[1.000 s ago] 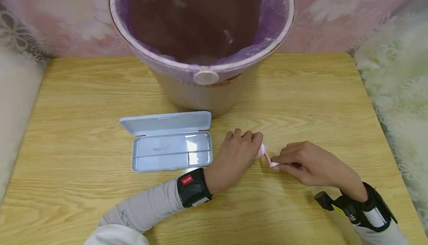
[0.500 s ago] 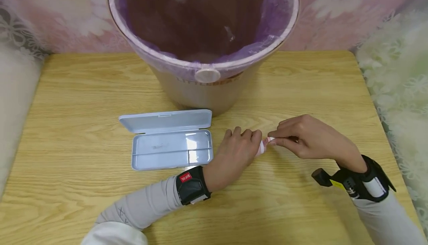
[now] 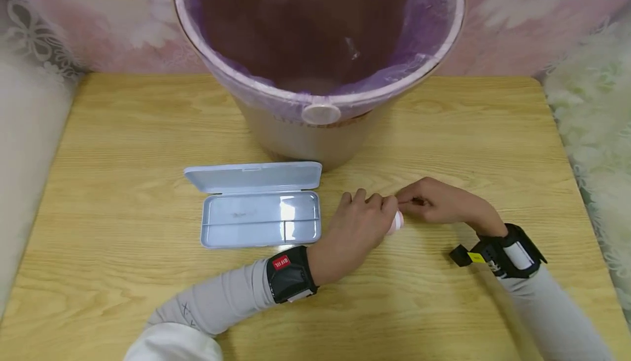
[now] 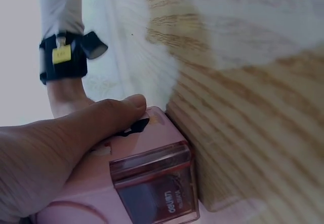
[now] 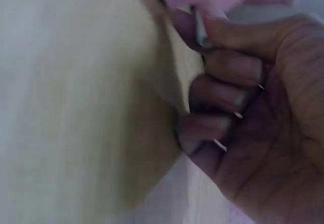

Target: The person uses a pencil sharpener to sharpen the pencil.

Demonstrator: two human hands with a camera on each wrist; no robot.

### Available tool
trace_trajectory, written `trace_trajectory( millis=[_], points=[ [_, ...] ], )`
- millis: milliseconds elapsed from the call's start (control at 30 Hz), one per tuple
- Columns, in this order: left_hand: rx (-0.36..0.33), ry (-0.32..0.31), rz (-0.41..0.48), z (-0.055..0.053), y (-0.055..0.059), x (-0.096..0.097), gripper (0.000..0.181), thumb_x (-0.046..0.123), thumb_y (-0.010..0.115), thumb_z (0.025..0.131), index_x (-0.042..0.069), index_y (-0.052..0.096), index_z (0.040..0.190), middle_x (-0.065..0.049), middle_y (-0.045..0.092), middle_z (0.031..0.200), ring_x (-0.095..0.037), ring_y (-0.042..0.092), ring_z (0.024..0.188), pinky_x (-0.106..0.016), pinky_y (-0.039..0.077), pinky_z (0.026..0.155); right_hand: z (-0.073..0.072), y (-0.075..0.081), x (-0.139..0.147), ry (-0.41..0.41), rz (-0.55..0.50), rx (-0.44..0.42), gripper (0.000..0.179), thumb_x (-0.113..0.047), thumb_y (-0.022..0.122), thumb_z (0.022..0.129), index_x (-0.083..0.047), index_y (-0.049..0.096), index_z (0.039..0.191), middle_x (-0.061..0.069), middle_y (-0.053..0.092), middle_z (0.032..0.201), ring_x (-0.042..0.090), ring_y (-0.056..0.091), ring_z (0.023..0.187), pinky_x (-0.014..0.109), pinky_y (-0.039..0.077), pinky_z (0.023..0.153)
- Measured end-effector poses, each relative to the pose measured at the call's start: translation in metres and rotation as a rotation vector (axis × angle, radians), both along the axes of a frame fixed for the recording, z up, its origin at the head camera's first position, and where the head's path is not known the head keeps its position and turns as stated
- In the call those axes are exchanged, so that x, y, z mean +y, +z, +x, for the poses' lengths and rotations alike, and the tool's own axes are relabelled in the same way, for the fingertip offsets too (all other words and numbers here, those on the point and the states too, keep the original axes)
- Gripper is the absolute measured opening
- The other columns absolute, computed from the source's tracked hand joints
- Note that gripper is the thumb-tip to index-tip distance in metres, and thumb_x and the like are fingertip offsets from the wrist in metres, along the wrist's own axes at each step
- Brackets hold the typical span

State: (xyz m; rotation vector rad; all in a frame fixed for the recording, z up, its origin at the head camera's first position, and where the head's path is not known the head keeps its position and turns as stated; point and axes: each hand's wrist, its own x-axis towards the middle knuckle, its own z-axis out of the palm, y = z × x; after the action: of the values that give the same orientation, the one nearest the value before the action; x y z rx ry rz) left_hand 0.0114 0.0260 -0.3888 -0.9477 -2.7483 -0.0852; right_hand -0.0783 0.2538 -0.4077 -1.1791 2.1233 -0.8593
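In the head view my left hand (image 3: 357, 229) grips a pink crank pencil sharpener (image 3: 396, 222), mostly hidden under the palm and fingers. The left wrist view shows its pink body with the thumb lying along the top, and a see-through shavings drawer (image 4: 157, 193) in one face. Beside it, my right hand (image 3: 439, 202) pinches the small crank handle (image 5: 201, 29) between thumb and forefinger. The other right fingers are curled in the right wrist view. Whether a pencil sits in the sharpener cannot be seen.
A light blue pencil case (image 3: 236, 207) lies with its lid up, left of the left hand. Behind it stands a large bin (image 3: 315, 142) lined with a purple bag. Both stand on a wooden table (image 3: 419, 306).
The right hand has carried the crank round, from low on the right up and in close to the left fingers. The left hand stays on the sharpener. The head view has shifted slightly.
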Motion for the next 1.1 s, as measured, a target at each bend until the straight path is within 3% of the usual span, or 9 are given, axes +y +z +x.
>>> trace_trajectory(
  millis=[100, 233, 300, 467, 567, 667, 767, 967, 1100],
  points=[
    [-0.005, 0.016, -0.01, 0.001, 0.0, 0.002, 0.009, 0.019, 0.063, 0.1, 0.02, 0.055, 0.097, 0.008, 0.061, 0.078, -0.012, 0.054, 0.067, -0.025, 0.041, 0.062, 0.017, -0.002, -0.001, -0.044, 0.007, 0.073, 0.029, 0.001, 0.06, 0.098, -0.025, 0.069, 0.088, -0.016, 0.06, 0.078, -0.007, 0.041, 0.065, 0.02, 0.04, 0.061],
    [-0.011, 0.027, -0.017, 0.001, 0.0, 0.005, 0.014, 0.023, 0.068, 0.097, 0.02, 0.055, 0.095, 0.008, 0.06, 0.077, -0.012, 0.054, 0.067, -0.025, 0.043, 0.063, 0.04, 0.002, -0.001, -0.08, 0.048, 0.098, 0.024, -0.002, 0.063, 0.098, -0.022, 0.068, 0.086, -0.017, 0.053, 0.075, -0.008, 0.037, 0.064, 0.018, 0.038, 0.06],
    [-0.007, 0.029, -0.028, 0.001, 0.0, 0.005, 0.014, 0.023, 0.067, 0.098, 0.02, 0.054, 0.094, 0.008, 0.058, 0.075, -0.012, 0.054, 0.066, -0.024, 0.042, 0.062, 0.053, 0.004, -0.001, -0.09, 0.047, 0.105, 0.019, -0.006, 0.065, 0.098, -0.023, 0.071, 0.09, -0.016, 0.056, 0.077, -0.008, 0.039, 0.065, 0.017, 0.039, 0.06],
    [0.01, 0.018, -0.049, 0.002, 0.0, 0.004, 0.016, 0.013, 0.058, 0.102, 0.021, 0.05, 0.091, 0.008, 0.054, 0.072, -0.011, 0.051, 0.064, -0.023, 0.039, 0.06, 0.083, 0.016, 0.0, -0.118, -0.028, 0.254, 0.017, -0.005, 0.071, 0.093, -0.022, 0.074, 0.095, -0.019, 0.053, 0.076, -0.011, 0.039, 0.067, 0.009, 0.037, 0.062],
    [0.009, 0.005, -0.052, 0.002, 0.002, 0.003, 0.017, 0.008, 0.056, 0.101, 0.02, 0.05, 0.091, 0.008, 0.052, 0.072, -0.01, 0.048, 0.063, -0.023, 0.037, 0.06, 0.092, 0.027, 0.001, -0.136, -0.087, 0.326, 0.019, -0.003, 0.074, 0.089, -0.019, 0.075, 0.098, -0.021, 0.048, 0.074, -0.012, 0.035, 0.066, 0.005, 0.033, 0.061],
    [0.016, 0.002, -0.052, 0.001, 0.001, 0.001, 0.017, 0.007, 0.057, 0.1, 0.02, 0.05, 0.092, 0.008, 0.052, 0.071, -0.01, 0.047, 0.063, -0.023, 0.035, 0.06, 0.091, 0.035, 0.002, -0.137, -0.139, 0.365, 0.016, -0.005, 0.074, 0.09, -0.016, 0.076, 0.102, -0.021, 0.045, 0.073, -0.011, 0.033, 0.065, 0.004, 0.031, 0.06],
    [0.026, 0.004, -0.052, 0.0, 0.001, -0.001, 0.016, 0.008, 0.056, 0.101, 0.019, 0.05, 0.092, 0.008, 0.053, 0.071, -0.009, 0.047, 0.063, -0.023, 0.036, 0.059, 0.085, 0.043, 0.0, -0.116, -0.161, 0.419, 0.011, -0.015, 0.068, 0.098, -0.013, 0.077, 0.103, -0.02, 0.044, 0.072, -0.01, 0.033, 0.066, 0.005, 0.03, 0.061],
    [0.018, -0.031, -0.076, -0.002, 0.001, -0.002, 0.01, 0.01, 0.06, 0.1, 0.018, 0.053, 0.1, 0.008, 0.057, 0.076, -0.01, 0.053, 0.068, -0.023, 0.04, 0.062, 0.061, 0.061, -0.004, -0.155, -0.114, 0.595, 0.039, -0.039, 0.044, 0.109, -0.021, 0.076, 0.096, -0.021, 0.042, 0.069, -0.01, 0.03, 0.064, 0.009, 0.03, 0.059],
    [0.011, -0.026, -0.088, 0.0, 0.0, 0.0, 0.007, 0.015, 0.058, 0.102, 0.021, 0.054, 0.102, 0.009, 0.059, 0.079, -0.009, 0.054, 0.068, -0.023, 0.042, 0.064, 0.045, 0.063, -0.004, -0.178, -0.084, 0.568, 0.017, -0.025, 0.062, 0.103, -0.019, 0.076, 0.098, -0.02, 0.043, 0.069, -0.008, 0.032, 0.063, 0.011, 0.032, 0.06]
  ],
)
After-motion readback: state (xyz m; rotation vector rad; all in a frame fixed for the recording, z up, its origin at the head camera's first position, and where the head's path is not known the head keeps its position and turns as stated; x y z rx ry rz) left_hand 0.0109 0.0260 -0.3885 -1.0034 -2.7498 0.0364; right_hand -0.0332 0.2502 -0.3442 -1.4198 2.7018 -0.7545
